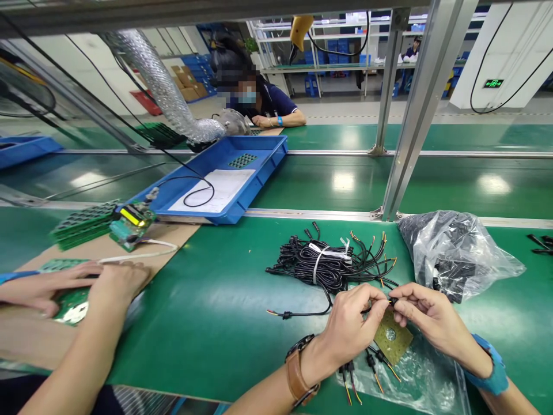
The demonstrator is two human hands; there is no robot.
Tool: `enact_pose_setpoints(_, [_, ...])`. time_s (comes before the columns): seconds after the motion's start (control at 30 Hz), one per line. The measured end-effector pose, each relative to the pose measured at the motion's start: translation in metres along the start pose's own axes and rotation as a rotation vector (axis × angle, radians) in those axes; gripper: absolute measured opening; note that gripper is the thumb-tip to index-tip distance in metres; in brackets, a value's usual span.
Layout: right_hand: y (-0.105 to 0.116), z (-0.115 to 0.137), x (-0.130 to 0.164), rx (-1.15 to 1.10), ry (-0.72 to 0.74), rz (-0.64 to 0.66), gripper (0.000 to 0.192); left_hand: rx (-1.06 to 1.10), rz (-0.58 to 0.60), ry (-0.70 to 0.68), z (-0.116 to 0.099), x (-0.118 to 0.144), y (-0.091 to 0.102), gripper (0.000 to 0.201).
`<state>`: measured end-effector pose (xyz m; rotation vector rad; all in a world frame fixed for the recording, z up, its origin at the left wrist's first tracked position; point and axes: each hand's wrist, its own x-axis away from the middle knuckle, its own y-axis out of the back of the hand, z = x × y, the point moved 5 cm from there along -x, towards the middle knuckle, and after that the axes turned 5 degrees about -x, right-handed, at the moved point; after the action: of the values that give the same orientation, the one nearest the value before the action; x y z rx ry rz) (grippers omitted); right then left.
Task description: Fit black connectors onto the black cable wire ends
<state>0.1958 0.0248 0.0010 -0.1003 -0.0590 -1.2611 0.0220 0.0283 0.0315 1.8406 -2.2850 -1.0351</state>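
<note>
My left hand point(352, 317), with a brown watch strap at its wrist, is closed in a pinch on a black cable's end. Thumb and fingers of my right hand point(432, 323) close on a small black fitting point(393, 301) at the same spot, just touching the cable end. The fingers hide part of both. Behind them lies a tied bundle of black cables point(328, 266) with bare coloured wire tips. Below my hands, a yellowish square board point(392, 339) with a round hole rests on a clear plastic bag point(436, 377). Several cable ends point(375, 369) stick out beside it.
A clear bag of black parts point(462, 253) sits right of the bundle, by a metal post point(415, 109). A blue tray point(233, 213) holds papers. At left, a co-worker's hands point(116, 285) handle a green circuit board point(71, 302). Another person point(272, 104) sits across.
</note>
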Motion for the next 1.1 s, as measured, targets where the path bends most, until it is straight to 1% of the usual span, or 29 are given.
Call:
enact_pose_setpoints(0.2, [0.002,-0.001,0.000,0.070,0.040,0.002,0.024,0.065,0.066,0.155,0.010,0.001,-0.005,0.014])
enact_pose_setpoints(0.33, [0.003,-0.001,0.000,0.088,0.043,0.003,0.023,0.099,0.076,0.191,0.011,0.001,-0.006,0.015])
enact_pose_setpoints(0.5, [0.001,-0.003,0.000,0.074,0.028,0.001,0.025,0.117,0.073,0.200,0.011,0.001,-0.007,0.013])
enact_pose_setpoints(0.63, [-0.002,-0.001,0.000,0.043,0.017,0.000,0.026,0.099,0.062,0.158,0.010,0.001,-0.006,0.012])
enact_pose_setpoints(0.83, [-0.003,0.003,-0.001,-0.002,-0.002,-0.021,0.029,0.077,0.009,0.022,0.003,0.000,-0.003,0.011])
enact_pose_setpoints(0.97, [-0.004,0.001,-0.001,-0.037,-0.006,-0.020,0.031,0.067,-0.008,-0.025,0.000,-0.001,-0.002,0.012])
enact_pose_setpoints(1.1, [-0.003,-0.002,-0.001,-0.048,-0.012,-0.028,0.032,0.037,-0.004,-0.104,-0.003,0.000,-0.001,0.012])
